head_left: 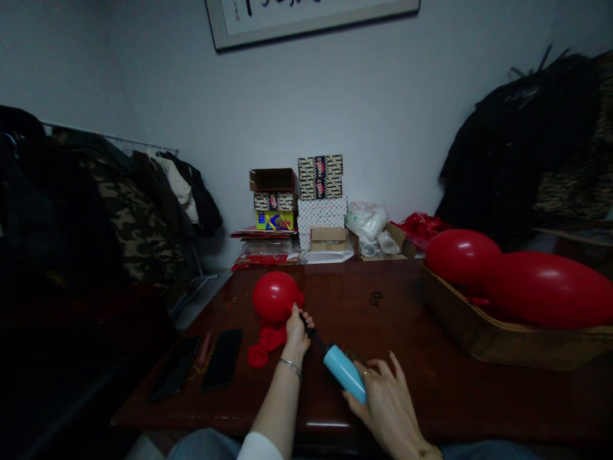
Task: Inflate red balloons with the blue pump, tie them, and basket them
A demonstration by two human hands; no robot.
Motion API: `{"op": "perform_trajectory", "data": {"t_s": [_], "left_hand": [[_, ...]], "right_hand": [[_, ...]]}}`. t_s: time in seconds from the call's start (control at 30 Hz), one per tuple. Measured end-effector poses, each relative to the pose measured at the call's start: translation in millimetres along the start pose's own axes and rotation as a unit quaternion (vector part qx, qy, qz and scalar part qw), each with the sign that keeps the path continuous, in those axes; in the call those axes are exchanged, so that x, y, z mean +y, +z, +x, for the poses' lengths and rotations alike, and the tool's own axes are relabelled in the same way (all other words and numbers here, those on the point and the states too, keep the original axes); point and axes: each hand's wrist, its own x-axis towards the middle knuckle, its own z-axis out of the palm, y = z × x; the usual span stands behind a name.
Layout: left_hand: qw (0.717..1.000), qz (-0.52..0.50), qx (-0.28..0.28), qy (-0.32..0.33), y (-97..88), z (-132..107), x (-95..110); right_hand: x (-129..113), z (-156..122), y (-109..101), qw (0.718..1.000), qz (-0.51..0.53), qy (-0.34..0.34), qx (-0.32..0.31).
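Balloon pump [345,373] is slanting between both hands, its long axis pointing toward the inflated red balloon [274,296]; left hand [297,330] is clamping the pump's black far end; right hand [385,397] is bracketing its blue near end, firmness indeterminable.

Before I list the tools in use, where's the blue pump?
In the head view, the blue pump is low, just right of centre, between the left hand and right hand.

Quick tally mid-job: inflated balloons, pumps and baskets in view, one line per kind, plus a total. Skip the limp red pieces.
Inflated red balloons: 3
Blue pump: 1
Basket: 1
Total: 5
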Motion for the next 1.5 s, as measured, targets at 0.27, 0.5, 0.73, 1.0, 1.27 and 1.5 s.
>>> {"op": "perform_trajectory", "data": {"t_s": [0.27, 0.5, 0.73, 1.0, 1.27, 1.5], "left_hand": [[1.0, -0.012, 0.007, 0.001, -0.4, 8, 9], [1.0, 0.004, -0.013, -0.008, 4.0, -3, 0], [0.999, 0.017, -0.024, -0.025, 12.2, -17, -12], [0.999, 0.027, -0.017, -0.016, 12.7, -19, -14], [1.0, 0.01, -0.007, -0.011, 5.6, -11, -11], [1.0, 0.01, -0.011, 0.008, 2.1, 5, 8]], "right_hand": [[15, -21, -4, 1.0, -0.004, -0.001, 0.01], [5, -10, -10, 1.0, -0.008, 0.012, -0.012], [-4, 19, -2, 1.0, -0.023, 0.006, -0.018], [-13, 32, 4, 0.999, -0.035, 0.012, -0.015], [-7, 11, 0, 1.0, -0.008, 0.009, -0.014], [14, -19, -6, 1.0, 0.011, 0.003, -0.01]]}}
